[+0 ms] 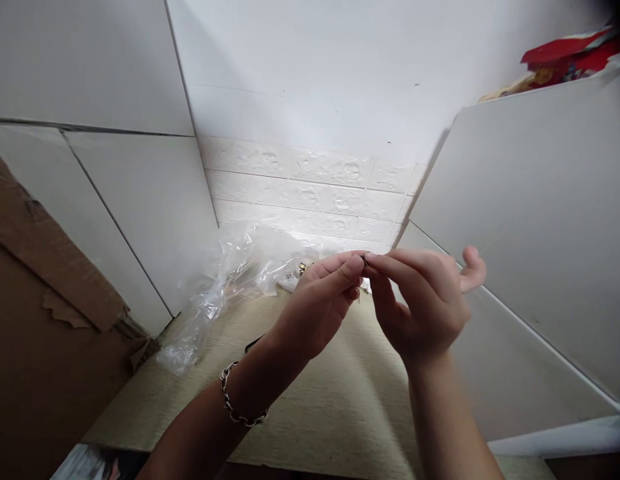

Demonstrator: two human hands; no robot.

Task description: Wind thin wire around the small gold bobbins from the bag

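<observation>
My left hand (323, 303) and my right hand (423, 293) meet above the table, fingertips nearly touching. Between both pinches sits a small dark piece (365, 260), too tiny and covered to name. A thin gold-coloured strand (359, 293) hangs just below the left fingers. The right little finger is raised away from the others, with a faint fine line beside it. Partly hidden behind my left hand, some gold-coloured items (304, 268) lie near the clear plastic bag (240, 267). A chain bracelet (229, 393) circles my left wrist.
The pale covered tabletop (335, 400) lies between white cabinet panels (135, 207) on the left and a white cabinet (535, 220) on the right. Torn cardboard (55, 287) stands at far left. A white brick-patterned wall (310, 183) closes the back. Red material (565, 57) tops the right cabinet.
</observation>
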